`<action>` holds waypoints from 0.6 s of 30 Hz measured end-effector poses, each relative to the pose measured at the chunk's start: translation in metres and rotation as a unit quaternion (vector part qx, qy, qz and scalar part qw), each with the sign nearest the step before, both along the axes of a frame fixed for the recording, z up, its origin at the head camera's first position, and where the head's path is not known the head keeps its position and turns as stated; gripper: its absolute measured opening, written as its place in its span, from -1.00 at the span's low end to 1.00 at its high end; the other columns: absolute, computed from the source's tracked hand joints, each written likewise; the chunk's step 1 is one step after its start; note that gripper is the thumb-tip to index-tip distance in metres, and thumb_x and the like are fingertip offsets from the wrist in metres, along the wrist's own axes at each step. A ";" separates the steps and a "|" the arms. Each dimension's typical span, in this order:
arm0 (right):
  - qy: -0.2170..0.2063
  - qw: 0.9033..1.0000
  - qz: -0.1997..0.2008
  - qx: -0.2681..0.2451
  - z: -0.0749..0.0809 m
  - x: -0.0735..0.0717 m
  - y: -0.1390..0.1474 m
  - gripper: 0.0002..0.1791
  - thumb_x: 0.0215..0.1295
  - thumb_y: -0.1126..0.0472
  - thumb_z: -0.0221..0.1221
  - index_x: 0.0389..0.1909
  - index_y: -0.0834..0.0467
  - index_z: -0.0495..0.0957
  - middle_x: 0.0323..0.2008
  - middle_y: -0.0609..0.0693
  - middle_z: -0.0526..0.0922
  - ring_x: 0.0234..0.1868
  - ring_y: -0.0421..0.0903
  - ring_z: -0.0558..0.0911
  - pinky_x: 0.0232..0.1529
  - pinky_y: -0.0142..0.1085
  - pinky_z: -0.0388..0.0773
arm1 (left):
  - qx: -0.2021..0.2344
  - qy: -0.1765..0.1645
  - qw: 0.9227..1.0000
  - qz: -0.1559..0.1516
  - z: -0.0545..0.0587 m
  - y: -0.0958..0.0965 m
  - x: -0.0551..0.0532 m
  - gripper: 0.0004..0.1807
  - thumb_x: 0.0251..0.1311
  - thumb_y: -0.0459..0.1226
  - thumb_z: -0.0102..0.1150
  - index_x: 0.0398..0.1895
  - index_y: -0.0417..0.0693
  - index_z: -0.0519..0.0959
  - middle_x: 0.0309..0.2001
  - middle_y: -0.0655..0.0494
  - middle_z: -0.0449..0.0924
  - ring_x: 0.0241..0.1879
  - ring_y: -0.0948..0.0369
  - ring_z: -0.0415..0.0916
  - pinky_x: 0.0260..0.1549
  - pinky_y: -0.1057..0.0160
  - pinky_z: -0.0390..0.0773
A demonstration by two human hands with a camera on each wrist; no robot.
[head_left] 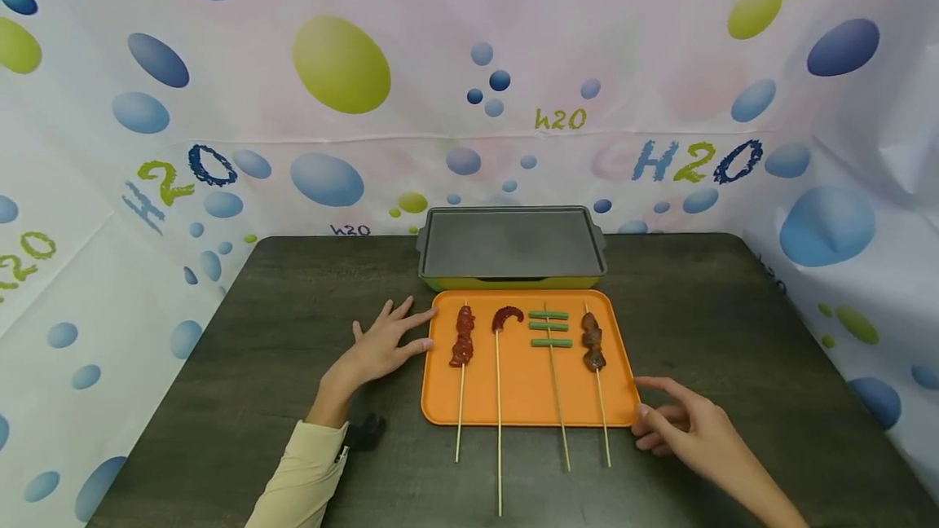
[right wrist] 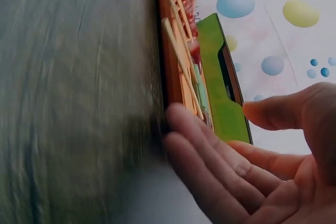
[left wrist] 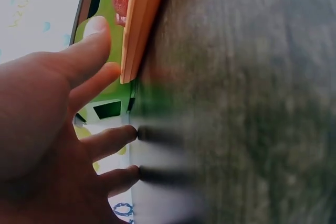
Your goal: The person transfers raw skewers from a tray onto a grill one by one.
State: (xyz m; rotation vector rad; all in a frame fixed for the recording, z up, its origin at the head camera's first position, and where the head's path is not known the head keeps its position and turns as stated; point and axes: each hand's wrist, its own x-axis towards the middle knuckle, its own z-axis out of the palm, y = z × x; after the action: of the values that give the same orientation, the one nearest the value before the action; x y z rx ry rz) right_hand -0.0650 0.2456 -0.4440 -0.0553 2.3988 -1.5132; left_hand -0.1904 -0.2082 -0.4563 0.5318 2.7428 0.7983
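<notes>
An orange tray (head_left: 524, 398) lies on the table with its skewers side by side, their sticks jutting over its front edge. From left to right they carry red meat pieces (head_left: 462, 336), a curled dark-red tentacle-like piece (head_left: 508, 317), green bean-like sticks (head_left: 549, 327) and brown meat chunks (head_left: 592, 342). My left hand (head_left: 377, 346) has its fingers spread at the tray's left edge; in the left wrist view two fingertips (left wrist: 132, 174) reach the tabletop. Beside the front right corner is my right hand (head_left: 693, 426), fingers loosely bent and thumb apart, holding nothing.
Directly behind the tray stands a green grill box with a flat grey plate (head_left: 513, 239) on top. The dark wooden table (head_left: 330, 267) extends to both sides. A white curtain (head_left: 440, 88) printed with bubbles hangs behind it.
</notes>
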 end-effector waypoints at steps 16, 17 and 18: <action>-0.218 0.927 0.045 -0.303 -0.016 -0.001 -0.008 -0.33 0.59 0.19 0.11 0.56 0.37 0.13 0.03 0.31 0.70 0.04 0.13 0.74 0.08 -0.01 0.62 | -0.001 0.016 1.000 0.005 -0.003 0.002 0.003 -0.28 0.40 0.07 0.21 0.58 0.22 0.31 0.62 -0.19 -0.03 0.57 -0.35 -0.30 0.11 -0.73 -0.44; -0.224 0.923 0.042 -0.312 -0.016 -0.002 -0.008 -0.34 0.59 0.19 0.10 0.56 0.35 0.15 0.03 0.29 0.70 0.05 0.13 0.74 0.10 0.00 0.61 | 0.001 0.017 1.000 0.004 -0.003 0.002 0.003 -0.28 0.40 0.07 0.21 0.58 0.21 0.31 0.62 -0.19 -0.03 0.57 -0.35 -0.30 0.11 -0.73 -0.44; -0.229 0.919 0.039 -0.319 -0.016 -0.003 -0.008 -0.35 0.60 0.19 0.10 0.56 0.33 0.16 0.03 0.28 0.69 0.05 0.13 0.74 0.11 0.00 0.60 | 0.002 0.018 1.000 0.004 -0.003 0.002 0.003 -0.28 0.40 0.07 0.22 0.58 0.21 0.31 0.62 -0.19 -0.03 0.57 -0.35 -0.30 0.11 -0.73 -0.44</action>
State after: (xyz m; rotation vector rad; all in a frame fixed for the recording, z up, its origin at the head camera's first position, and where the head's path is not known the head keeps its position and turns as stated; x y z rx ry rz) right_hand -0.0676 0.2376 -0.4600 0.0572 1.4653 -1.9463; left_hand -0.1877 -0.2066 -0.4596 0.5424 2.7789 0.8024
